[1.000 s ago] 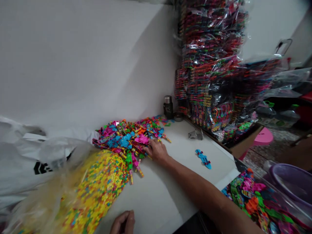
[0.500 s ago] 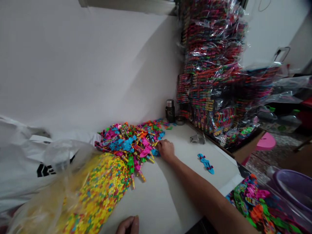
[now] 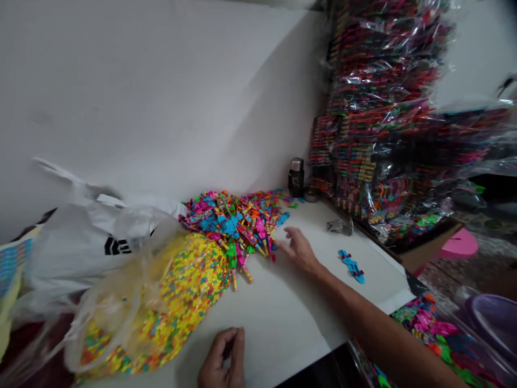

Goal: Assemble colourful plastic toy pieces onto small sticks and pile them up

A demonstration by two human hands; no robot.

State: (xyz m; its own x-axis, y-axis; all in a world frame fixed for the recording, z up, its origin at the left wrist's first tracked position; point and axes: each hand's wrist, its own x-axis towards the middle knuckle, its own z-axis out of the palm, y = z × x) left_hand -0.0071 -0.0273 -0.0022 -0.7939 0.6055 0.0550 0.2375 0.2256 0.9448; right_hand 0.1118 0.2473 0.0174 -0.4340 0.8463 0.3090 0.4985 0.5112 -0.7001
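Note:
A heap of small colourful plastic toy pieces (image 3: pixel 226 221) lies on the white tabletop (image 3: pixel 278 307) against the wall. My right hand (image 3: pixel 299 249) is just right of this heap, fingers apart, with nothing visible between them. Near the table's front edge, my left hand (image 3: pixel 224 358) is closed, thumb and forefinger pressed together. Whatever the left fingers may hold is too small or hidden. A clear plastic bag of tiny yellow and mixed-colour beads (image 3: pixel 189 285) leans at the heap's left. To the right lies a blue skateboard-shaped toy (image 3: pixel 351 267) with dark red wheels.
A black flask (image 3: pixel 296 178) and a small round bowl (image 3: pixel 311 194) stand at the back. A metal clip-like piece (image 3: pixel 340 226) sits on the right. Tall plastic-wrapped stacks of toys (image 3: pixel 375 108) rise at the right edge. A white bag (image 3: pixel 81 237) is at left.
My right hand has drawn back from the heap and its fingers have spread. My left hand shows more fully. The whole view has shifted, so things appear further right.

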